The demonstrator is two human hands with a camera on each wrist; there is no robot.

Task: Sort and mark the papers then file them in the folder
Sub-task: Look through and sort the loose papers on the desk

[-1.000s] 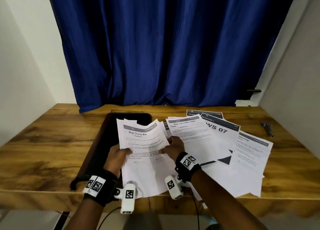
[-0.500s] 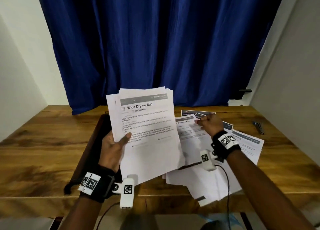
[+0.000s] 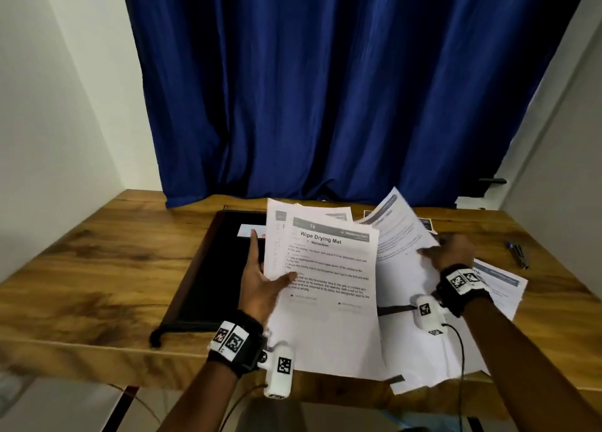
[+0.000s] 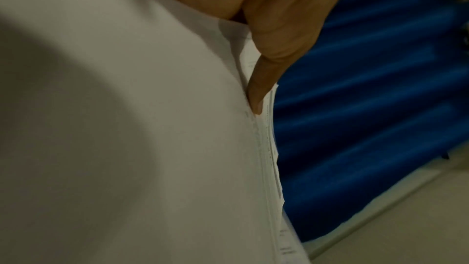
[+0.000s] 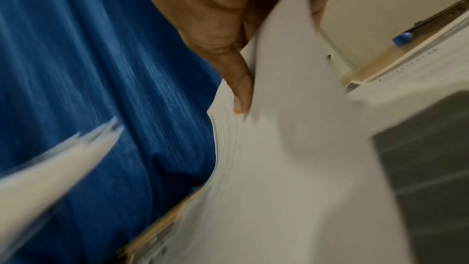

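Observation:
My left hand (image 3: 264,281) holds a stack of papers (image 3: 325,288) above the table, thumb on the top sheet headed "Wipe Drying Mat", fingers behind. The left wrist view shows that thumb (image 4: 256,95) pressed on the stack (image 4: 152,127). My right hand (image 3: 452,252) pinches one printed sheet (image 3: 397,233) by its edge and lifts it off the loose papers (image 3: 423,343) spread on the right. In the right wrist view the thumb (image 5: 238,87) lies on that sheet (image 5: 279,158). The black folder (image 3: 224,268) lies open on the left, partly hidden by the stack.
Pens (image 3: 518,252) lie near the table's right edge. A blue curtain (image 3: 325,89) hangs behind the wooden table (image 3: 97,268). More printed sheets (image 3: 501,281) lie under my right wrist. White walls close both sides.
My left hand lifted the stack off the table and holds it tilted up. My right hand let go of the stack, reached right, and picked up a single sheet.

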